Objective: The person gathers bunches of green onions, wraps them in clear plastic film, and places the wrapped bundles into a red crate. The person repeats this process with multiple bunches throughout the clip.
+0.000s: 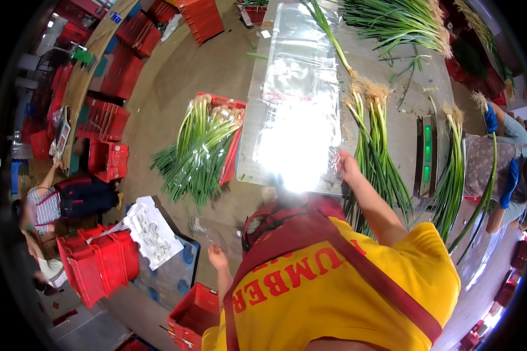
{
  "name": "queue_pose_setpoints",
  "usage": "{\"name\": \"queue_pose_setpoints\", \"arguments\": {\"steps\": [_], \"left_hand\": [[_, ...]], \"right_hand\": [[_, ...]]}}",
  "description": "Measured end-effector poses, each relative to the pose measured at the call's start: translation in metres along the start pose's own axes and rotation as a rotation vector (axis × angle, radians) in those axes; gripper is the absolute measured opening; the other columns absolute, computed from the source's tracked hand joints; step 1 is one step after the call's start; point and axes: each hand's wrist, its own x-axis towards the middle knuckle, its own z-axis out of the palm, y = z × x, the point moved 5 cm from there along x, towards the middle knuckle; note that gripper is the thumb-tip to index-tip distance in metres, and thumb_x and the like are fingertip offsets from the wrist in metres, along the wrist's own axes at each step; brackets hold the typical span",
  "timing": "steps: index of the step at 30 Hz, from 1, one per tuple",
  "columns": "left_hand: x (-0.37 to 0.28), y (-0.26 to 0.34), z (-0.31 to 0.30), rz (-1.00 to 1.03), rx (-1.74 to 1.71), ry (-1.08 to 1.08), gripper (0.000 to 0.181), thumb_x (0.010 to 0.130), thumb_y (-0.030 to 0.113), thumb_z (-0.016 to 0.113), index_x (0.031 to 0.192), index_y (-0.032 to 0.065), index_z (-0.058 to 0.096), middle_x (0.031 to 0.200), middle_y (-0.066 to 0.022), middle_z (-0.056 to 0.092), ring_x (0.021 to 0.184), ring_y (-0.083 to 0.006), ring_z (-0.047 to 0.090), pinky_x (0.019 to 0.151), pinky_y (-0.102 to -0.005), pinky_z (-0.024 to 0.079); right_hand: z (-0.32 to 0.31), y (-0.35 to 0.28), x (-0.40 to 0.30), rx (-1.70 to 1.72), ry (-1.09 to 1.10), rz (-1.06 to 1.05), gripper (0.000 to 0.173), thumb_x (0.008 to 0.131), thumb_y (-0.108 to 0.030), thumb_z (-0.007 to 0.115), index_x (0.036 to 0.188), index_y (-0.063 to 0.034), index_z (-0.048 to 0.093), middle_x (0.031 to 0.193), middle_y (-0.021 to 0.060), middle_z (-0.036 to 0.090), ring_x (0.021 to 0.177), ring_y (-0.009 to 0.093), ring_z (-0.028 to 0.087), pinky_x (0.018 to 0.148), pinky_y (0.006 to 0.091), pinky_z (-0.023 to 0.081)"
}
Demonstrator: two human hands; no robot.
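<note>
At the near edge of the metal table, my right hand (pixel 348 167) pinches the edge of the clear plastic bags (pixel 305 66), which lie in a flat stack. Strong glare hides the stack's near part. My left hand (pixel 218 258) is low on the left, away from the table, its fingers closed on what looks like thin clear plastic film (pixel 204 231). Just right of my right hand lie bunches of green onions (pixel 379 120), roots pointing away from me. Left of the table, bagged green onions (pixel 202 140) lie over a red crate (pixel 232 158).
A scale with a green-lit display (pixel 427 153) stands on the right, beside another onion bunch (pixel 454 162). A co-worker in blue gloves (pixel 513 182) holds an onion stalk. More onions (pixel 399 26) lie at the back. Red crates (pixel 101 263) and a white foam piece (pixel 153 232) stand left.
</note>
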Motion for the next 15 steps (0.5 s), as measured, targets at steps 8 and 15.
{"name": "queue_pose_setpoints", "arguments": {"steps": [8,15], "left_hand": [[-0.015,-0.027,0.016,-0.108,-0.028,-0.072,0.027,0.071,0.006,0.056,0.097,-0.0003,0.059,0.088,-0.0111,0.054,0.064,-0.0208,0.051,0.061,-0.0312,0.043],[-0.017,-0.025,0.017,0.008,0.034,-0.036,0.029,0.07,0.005,0.056,0.098,-0.0009,0.058,0.089,-0.0127,0.054,0.07,-0.0234,0.053,0.063,-0.032,0.043]], "right_hand": [[0.072,-0.037,-0.053,-0.021,-0.277,-0.136,0.015,0.08,-0.001,0.051,0.095,-0.0041,0.051,0.086,0.007,0.057,0.076,0.019,0.056,0.072,0.0305,0.048],[0.004,-0.041,0.016,-0.38,0.033,-0.325,0.028,0.076,-0.006,0.058,0.102,-0.0022,0.05,0.084,0.0056,0.06,0.072,0.015,0.056,0.065,0.024,0.044]]}}
